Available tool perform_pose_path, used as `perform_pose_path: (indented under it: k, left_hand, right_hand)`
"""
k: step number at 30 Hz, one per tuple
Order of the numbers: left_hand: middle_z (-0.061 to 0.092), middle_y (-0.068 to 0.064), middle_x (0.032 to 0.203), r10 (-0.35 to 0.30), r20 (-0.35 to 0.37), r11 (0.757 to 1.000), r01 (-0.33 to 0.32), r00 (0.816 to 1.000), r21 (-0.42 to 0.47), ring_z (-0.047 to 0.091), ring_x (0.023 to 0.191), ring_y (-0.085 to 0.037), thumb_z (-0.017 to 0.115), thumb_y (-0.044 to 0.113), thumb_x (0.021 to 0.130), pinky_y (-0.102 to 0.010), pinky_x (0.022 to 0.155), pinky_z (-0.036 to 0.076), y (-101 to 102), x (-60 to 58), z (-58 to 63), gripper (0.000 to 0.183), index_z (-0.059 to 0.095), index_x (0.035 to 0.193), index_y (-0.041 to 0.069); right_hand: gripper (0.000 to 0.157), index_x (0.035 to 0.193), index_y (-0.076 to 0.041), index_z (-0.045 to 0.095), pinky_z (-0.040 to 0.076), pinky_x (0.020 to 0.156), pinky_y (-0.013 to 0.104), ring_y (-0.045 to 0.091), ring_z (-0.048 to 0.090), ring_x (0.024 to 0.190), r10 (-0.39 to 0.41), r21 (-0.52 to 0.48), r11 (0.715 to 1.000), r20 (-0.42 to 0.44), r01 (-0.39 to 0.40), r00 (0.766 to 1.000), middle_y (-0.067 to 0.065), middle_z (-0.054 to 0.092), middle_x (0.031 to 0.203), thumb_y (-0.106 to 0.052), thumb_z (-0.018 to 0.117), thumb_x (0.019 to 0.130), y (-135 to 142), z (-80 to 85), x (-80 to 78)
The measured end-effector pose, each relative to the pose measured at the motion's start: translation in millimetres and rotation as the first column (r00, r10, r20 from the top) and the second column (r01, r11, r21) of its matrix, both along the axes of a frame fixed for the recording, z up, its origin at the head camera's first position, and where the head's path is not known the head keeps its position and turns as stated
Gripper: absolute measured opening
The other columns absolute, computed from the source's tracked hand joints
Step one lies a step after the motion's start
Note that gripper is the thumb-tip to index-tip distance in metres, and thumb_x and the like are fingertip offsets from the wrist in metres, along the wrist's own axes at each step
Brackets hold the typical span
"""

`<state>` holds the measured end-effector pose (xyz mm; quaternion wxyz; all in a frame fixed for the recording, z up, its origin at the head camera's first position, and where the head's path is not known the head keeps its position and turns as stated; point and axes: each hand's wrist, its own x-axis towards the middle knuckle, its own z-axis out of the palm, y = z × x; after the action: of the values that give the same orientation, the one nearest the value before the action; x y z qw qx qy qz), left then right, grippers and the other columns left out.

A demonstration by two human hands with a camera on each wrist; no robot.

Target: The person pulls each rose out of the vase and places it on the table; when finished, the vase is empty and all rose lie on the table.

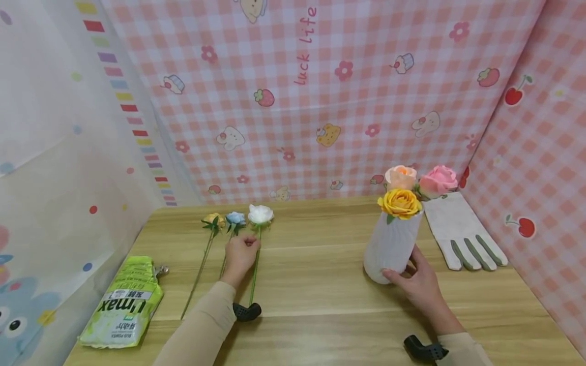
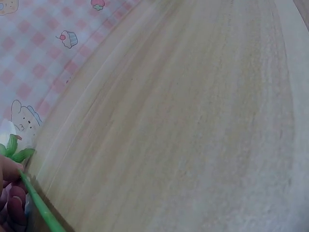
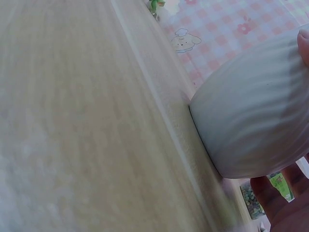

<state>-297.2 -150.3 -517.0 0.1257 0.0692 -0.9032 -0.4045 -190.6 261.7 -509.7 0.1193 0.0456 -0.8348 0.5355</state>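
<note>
My left hand pinches the green stem of a white artificial flower just below its head. The left wrist view shows that stem running from the fingertips. Left of this flower lie a blue flower, its stem partly behind the hand, and a yellow flower with a long stem. Low on the right side, my right hand grips a white ribbed vase. Yellow, peach and pink roses show at the vase's top. In the right wrist view, fingers lie around the vase.
A green and white bag lies at the table's left side. Behind the vase to the right is a white glove with grey-green marks between its fingers. Pink checked cloth hangs along the wooden table's back edge.
</note>
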Motion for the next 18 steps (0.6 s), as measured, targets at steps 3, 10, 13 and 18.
perform_pose_path:
  k: [3,10,13,18]
  left_hand:
    - [0.071,-0.006,0.079,0.006,-0.007,1.0,-0.006,1.0,-0.004,0.065,0.075,-0.022,0.072,0.017,0.083,-0.037,0.069,0.052,0,-0.3,0.0,0.012,0.075,0.086,0.005]
    - [0.071,-0.008,0.08,0.006,-0.037,1.0,-0.006,0.999,0.009,0.065,0.074,-0.023,0.072,0.014,0.083,-0.037,0.068,0.053,-2,3.1,1.9,0.012,0.075,0.087,0.004]
    - [0.071,-0.009,0.08,0.011,-0.044,1.0,-0.01,0.999,0.017,0.065,0.074,-0.022,0.072,0.014,0.083,-0.036,0.068,0.053,-3,4.2,4.2,0.012,0.075,0.088,0.003]
    - [0.071,-0.007,0.077,0.005,-0.063,1.0,-0.005,0.998,-0.007,0.065,0.072,-0.022,0.072,0.015,0.083,-0.037,0.068,0.053,-4,6.6,10.9,0.012,0.075,0.086,0.004]
  right_hand:
    - [0.083,0.149,-0.016,0.031,0.042,0.085,0.011,0.006,0.044,0.117,-0.002,0.0,1.0,0.002,0.002,1.0,0.009,0.045,0.14,-0.021,0.079,0.082,0,-0.5,0.1]
    - [0.084,0.149,-0.016,0.03,0.041,0.086,0.011,0.013,0.044,0.12,-0.002,0.002,1.0,0.008,0.002,1.0,0.009,0.044,0.142,-0.021,0.079,0.081,0,-1.0,-0.3]
    - [0.084,0.149,-0.016,0.03,0.041,0.085,0.01,0.019,0.045,0.121,0.0,-0.002,1.0,0.006,0.0,1.0,0.01,0.044,0.141,-0.021,0.079,0.081,0,-0.9,-0.3]
    - [0.085,0.15,-0.014,0.029,0.041,0.084,0.009,0.029,0.046,0.123,0.008,-0.02,1.0,0.008,-0.008,1.0,0.013,0.043,0.142,-0.02,0.079,0.081,0,-0.7,-0.2]
